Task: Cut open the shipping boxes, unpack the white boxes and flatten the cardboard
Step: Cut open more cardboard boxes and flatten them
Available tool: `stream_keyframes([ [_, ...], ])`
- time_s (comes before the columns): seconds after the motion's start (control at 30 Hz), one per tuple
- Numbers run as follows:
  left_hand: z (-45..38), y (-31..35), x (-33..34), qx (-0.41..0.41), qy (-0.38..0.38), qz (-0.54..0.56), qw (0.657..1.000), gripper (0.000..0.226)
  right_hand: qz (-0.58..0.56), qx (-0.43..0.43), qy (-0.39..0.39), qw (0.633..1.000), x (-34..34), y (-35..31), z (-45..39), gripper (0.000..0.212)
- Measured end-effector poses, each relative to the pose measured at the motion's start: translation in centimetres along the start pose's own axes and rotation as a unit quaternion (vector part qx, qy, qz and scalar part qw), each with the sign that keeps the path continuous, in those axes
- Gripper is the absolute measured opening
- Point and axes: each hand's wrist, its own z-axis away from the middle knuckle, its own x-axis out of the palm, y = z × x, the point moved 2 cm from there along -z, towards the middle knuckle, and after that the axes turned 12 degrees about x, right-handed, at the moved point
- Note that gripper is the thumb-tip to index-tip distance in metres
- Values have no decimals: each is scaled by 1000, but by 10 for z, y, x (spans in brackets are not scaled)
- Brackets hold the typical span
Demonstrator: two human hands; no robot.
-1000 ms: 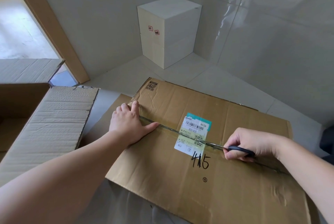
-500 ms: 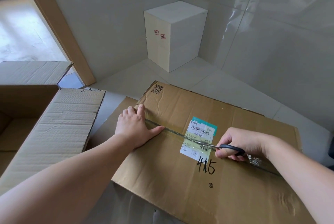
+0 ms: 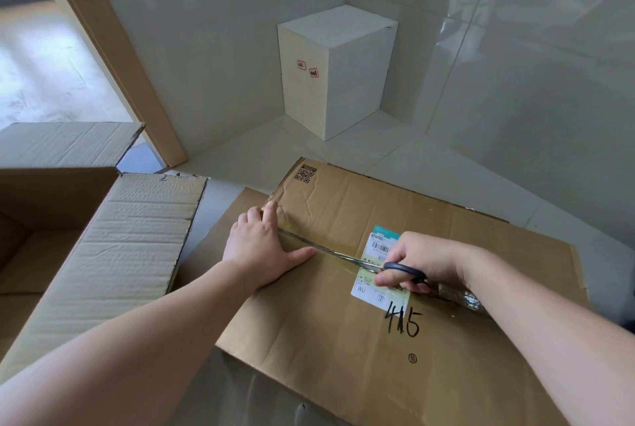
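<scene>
— Since a second ago, the right hand (image 3: 424, 259) has drawn the black-handled scissors (image 3: 405, 272) along the taped seam onto the white shipping label (image 3: 378, 271).

— And the left hand (image 3: 263, 247)?

— Flat, fingers straight, pressing the brown cardboard shipping box (image 3: 343, 339) beside the seam; right fingers curl round the handle.

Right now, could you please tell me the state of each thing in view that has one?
Sealed shipping box: closed, tape seam partly slit.
Scissors: blade in the seam, gripped by right hand.
Left hand: flat, pressing the box top.
Open shipping box: flaps up.
White boxes: stacked, closed.
</scene>
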Motion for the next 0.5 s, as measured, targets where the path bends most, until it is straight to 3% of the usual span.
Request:
stream_keyframes([
  [0.5, 3, -8, -3, -15, 9, 105, 994, 127, -16, -16, 2, 1000, 4, -9, -13, 37],
])
